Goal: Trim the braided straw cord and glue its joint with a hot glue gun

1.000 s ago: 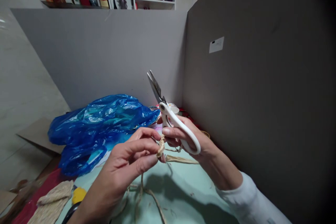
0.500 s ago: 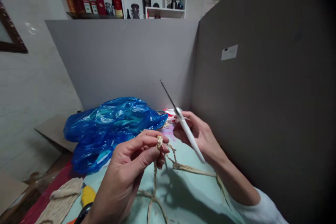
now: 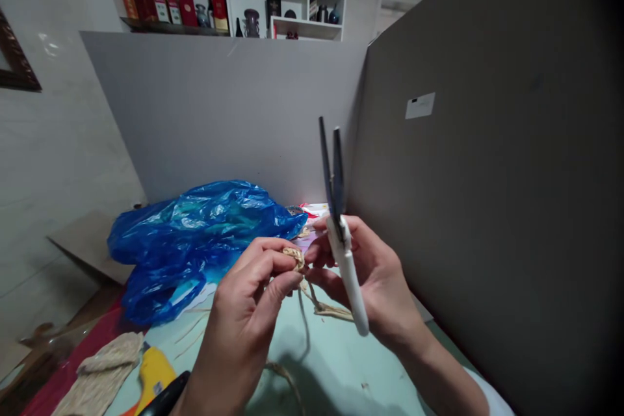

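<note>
Pinching knotted cord (image 3: 294, 256) w/ L hand (image 3: 248, 312) fingertips, R hand (image 3: 377, 279) fisted round upright scissors (image 3: 338, 221).

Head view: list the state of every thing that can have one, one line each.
scissors, blades slightly open, pointing up, gripped
raffia cord, knotted end pinched, strands trailing onto the table
left hand, fingers shut on the raffia cord
right hand, shut around the scissors' white handle
blue plastic bag, crumpled, lying on the table
yellow tool, lying flat near the table's near edge
</note>
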Available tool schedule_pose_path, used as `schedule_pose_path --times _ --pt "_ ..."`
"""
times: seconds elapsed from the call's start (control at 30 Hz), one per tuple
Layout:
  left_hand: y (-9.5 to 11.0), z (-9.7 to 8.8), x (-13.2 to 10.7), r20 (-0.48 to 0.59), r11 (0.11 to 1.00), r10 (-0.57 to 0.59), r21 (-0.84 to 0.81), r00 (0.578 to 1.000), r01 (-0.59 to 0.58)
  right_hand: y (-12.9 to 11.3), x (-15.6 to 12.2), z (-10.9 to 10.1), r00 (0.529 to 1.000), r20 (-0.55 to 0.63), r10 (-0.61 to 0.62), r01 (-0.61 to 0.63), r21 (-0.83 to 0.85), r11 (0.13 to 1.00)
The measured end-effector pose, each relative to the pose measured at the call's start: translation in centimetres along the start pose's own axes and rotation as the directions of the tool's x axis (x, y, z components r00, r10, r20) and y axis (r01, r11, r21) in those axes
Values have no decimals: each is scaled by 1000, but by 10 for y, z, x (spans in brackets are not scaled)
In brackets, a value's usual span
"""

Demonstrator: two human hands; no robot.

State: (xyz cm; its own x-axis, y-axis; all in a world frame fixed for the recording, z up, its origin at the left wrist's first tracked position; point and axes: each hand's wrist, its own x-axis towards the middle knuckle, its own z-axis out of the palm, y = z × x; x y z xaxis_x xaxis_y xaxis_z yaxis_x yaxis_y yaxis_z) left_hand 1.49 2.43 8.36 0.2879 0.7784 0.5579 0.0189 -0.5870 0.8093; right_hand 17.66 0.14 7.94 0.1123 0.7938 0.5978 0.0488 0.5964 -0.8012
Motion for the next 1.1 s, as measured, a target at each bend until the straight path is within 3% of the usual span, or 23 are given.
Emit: schedule_pose_path --times 0.13,0.27,0.47,0.6,0.77,0.87,0.97,1.1 --pt "1 2 2 0 1000 -12 -20 1000 12 0 -2 0 998 -3 60 -60 -34 998" --pt "3 -1 5 85 997 -64 -25 994 66 0 -2 -1 997 -13 77 -77 -58 995" --pt "5 0 2 100 987 -152 -31 983 156 -3 0 2 993 -55 101 -97 66 993" --pt "5 -1 -1 129 927 -279 -224 952 302 -2 5 -4 985 -141 101 -91 73 993" --pt "11 -5 2 224 747 -371 -504 901 433 7 17 -29 969 -236 69 -67 19 998" --pt "13 -6 2 253 733 -339 -534 906 423 13 22 -39 979 -162 126 -126 9 992" --pt "14 -7 1 234 725 -342 -551 910 414 14 22 -39 972 36 234 -236 73 969" --pt "14 -8 0 161 736 -393 -535 905 414 14 18 -34 891 344 296 -367 164 916"
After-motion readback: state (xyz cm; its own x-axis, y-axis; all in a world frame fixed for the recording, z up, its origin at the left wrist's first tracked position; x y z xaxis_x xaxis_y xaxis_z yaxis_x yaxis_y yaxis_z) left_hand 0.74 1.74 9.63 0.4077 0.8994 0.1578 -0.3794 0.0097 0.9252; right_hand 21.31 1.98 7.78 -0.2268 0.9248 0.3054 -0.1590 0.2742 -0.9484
